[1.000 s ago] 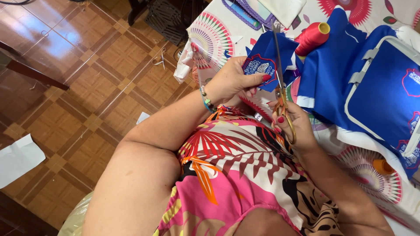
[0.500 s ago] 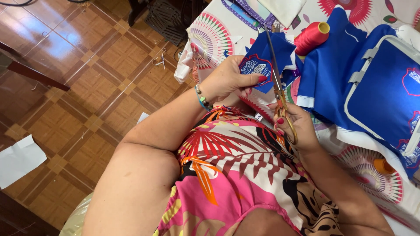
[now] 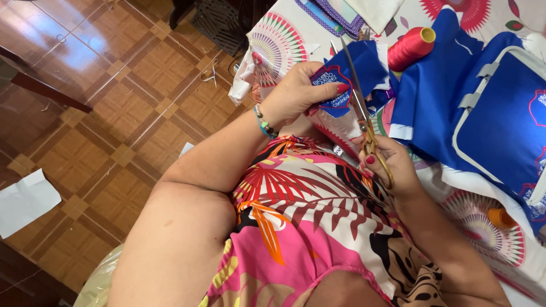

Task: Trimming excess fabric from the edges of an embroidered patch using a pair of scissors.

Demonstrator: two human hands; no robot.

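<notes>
My left hand (image 3: 298,94) pinches a small blue embroidered patch (image 3: 331,85) with a red border, still joined to a piece of blue fabric (image 3: 367,65). My right hand (image 3: 389,165) grips gold-handled scissors (image 3: 361,108). Their blades point up along the right edge of the patch, against the blue fabric. A beaded bracelet sits on my left wrist.
A red thread cone (image 3: 409,48) lies on the patterned tablecloth (image 3: 284,40). More blue fabric in a white embroidery hoop (image 3: 500,108) lies at the right, an orange spool (image 3: 501,217) below it. Brown tiled floor (image 3: 114,102) with a white paper (image 3: 25,202) lies at the left.
The scissors have slid up along the patch edge and my left hand has turned the patch slightly. Both hands sit a little higher against the table.
</notes>
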